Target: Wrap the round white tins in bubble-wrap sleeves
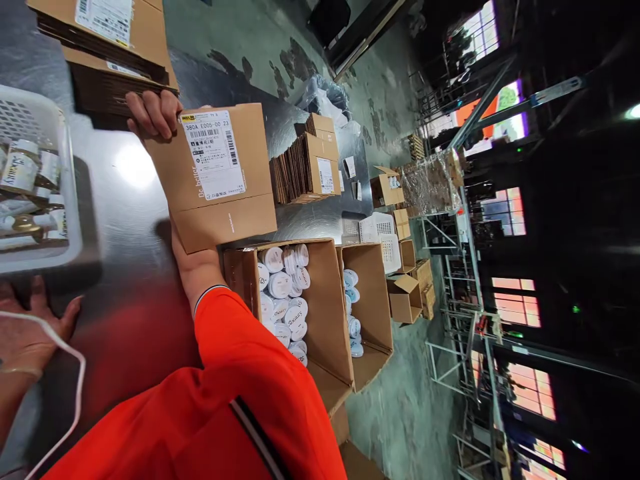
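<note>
A folded-flat cardboard box [225, 217] with a white shipping label [215, 157] is raised over the metal table [130, 220]. My right hand [155, 115] grips it at its upper left edge; the forearm, in a red sleeve [225, 327], passes behind the board and the palm is hidden. At the far left, my left hand [40, 327] rests on the tabletop with its fingers spread, holding nothing. Right beside it stands a white plastic basket [75, 220] of labelled bottles [20, 167]. A white cable [80, 380] crosses in front of this hand.
Stacks of flat boxes lie at the upper left [145, 20] and on the table's far part [323, 150]. Two open cartons, one [325, 293] with white-lidded jars and another [375, 293] with bluish-lidded jars, stand by my right arm. More baskets [383, 230] are beyond.
</note>
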Available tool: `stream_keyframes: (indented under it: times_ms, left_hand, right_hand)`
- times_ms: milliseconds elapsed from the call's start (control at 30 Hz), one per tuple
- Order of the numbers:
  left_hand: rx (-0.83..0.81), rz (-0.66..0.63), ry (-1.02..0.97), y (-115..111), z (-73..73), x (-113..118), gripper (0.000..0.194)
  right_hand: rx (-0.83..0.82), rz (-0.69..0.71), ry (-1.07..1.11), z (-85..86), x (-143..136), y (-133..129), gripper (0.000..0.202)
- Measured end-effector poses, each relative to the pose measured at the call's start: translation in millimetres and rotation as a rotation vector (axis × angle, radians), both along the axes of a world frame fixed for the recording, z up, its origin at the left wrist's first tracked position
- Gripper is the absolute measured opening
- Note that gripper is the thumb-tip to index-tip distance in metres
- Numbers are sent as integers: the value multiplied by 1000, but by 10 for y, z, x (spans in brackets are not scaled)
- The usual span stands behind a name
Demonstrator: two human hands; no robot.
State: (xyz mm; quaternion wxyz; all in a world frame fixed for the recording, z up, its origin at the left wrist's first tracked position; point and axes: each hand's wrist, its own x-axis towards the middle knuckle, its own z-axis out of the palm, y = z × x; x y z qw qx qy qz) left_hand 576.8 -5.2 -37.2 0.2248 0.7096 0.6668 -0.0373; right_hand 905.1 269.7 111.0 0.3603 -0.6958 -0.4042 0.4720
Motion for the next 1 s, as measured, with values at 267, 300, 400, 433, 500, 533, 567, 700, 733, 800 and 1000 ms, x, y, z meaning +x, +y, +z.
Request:
stream_keyframes:
  times_ms: [267,300,400,433,500,533,567,700,733,800,1000]
  left_hand:
    - [164,-22,-56,-54,-76,-51,95]
    - [150,-21,-50,-54,-67,-47,94]
    - [137,-18,-36,-54,-36,-30,93]
    - [138,-15,-32,-55,-25,-24,92]
    - [128,-9,-20,-58,-7,-15,90]
    - [120,-5,-12,-59,1,-12,88]
    - [110,-5,-5,-59,7,-9,86]
    - [121,-18,-10,-49,24,6,85]
    - [119,-21,-10,-45,28,12,85]
    - [100,-18,10,-40,34,24,86]
    - [102,-5,38,-30,-39,1,86]
  right_hand:
    - [163,-92,331,46,-18,-182,69]
    - [196,-94,384,49,-25,-208,61]
    - [257,-122,525,55,-57,-245,44]
    - [254,-132,549,59,-66,-244,41]
    - [236,-140,571,67,-75,-221,38]
    - [222,-134,572,67,-75,-200,39]
    - [199,-136,558,63,-71,-173,41]
    - [101,-116,351,-35,-55,-19,50]
    - [77,-92,267,-78,-55,21,53]
    - [40,-28,107,-167,-53,85,60]
    - [43,61,-133,-123,161,113,75]
